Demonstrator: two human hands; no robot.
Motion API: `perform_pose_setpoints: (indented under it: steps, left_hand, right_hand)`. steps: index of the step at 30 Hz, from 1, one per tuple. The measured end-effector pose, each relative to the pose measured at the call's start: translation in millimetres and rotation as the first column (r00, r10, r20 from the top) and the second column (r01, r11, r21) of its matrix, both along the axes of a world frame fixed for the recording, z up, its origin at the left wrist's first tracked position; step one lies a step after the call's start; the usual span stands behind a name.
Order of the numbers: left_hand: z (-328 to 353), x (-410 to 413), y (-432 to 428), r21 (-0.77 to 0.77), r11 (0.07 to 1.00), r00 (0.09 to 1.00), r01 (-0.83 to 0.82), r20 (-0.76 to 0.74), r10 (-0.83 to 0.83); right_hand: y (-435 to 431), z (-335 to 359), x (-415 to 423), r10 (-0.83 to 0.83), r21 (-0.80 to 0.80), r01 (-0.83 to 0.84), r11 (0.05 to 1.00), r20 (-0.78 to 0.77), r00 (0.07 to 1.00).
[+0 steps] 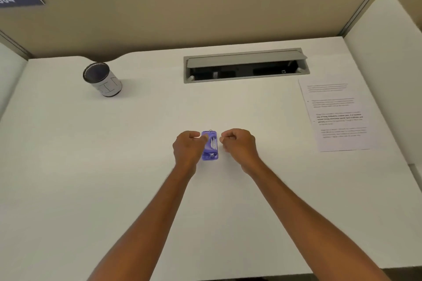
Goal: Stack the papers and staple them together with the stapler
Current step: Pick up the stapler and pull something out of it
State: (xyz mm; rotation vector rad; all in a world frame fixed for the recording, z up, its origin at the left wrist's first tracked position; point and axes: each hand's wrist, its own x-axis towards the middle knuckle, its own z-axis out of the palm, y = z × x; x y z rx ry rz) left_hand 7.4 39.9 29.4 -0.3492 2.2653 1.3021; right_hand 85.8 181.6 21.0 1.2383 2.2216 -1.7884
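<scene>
My left hand (pixel 186 146) pinches stapler (pixel 211 146) mid-desk; right hand (pixel 238 142) curled just beside it, holding nothing. Papers (pixel 338 116) well apart, far right. I judge stapler being readied; next: fetch papers, square edges.

Bare forearms extended forward, left grip (pixel 188 147) curled, thumb on the stapler (pixel 212 146), right grip (pixel 239 143) fisted alongside.

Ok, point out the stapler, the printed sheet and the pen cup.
stapler (pixel 209 151): head view, on the purple body, toward its near end.
printed sheet (pixel 338 118): head view, middle of the page, on the bold text lines.
pen cup (pixel 109 86): head view, on its pale side wall.
</scene>
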Motion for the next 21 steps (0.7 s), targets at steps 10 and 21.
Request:
perform_pose_setpoints:
  steps: [10,21]
  left_hand:
    - [-17.8,-0.2,-5.4,0.141,0.990,0.994,-0.016,0.105,0.001]
    - [-21.1,-5.5,0.0,0.123,0.991,0.994,0.049,0.092,-0.061]
  right_hand:
    - [-21.2,-17.0,-18.0,0.019,0.091,-0.028,0.995,0.100,0.995]
    - [-15.8,-20.0,-15.9,0.016,0.116,-0.026,0.993,0.091,0.996]
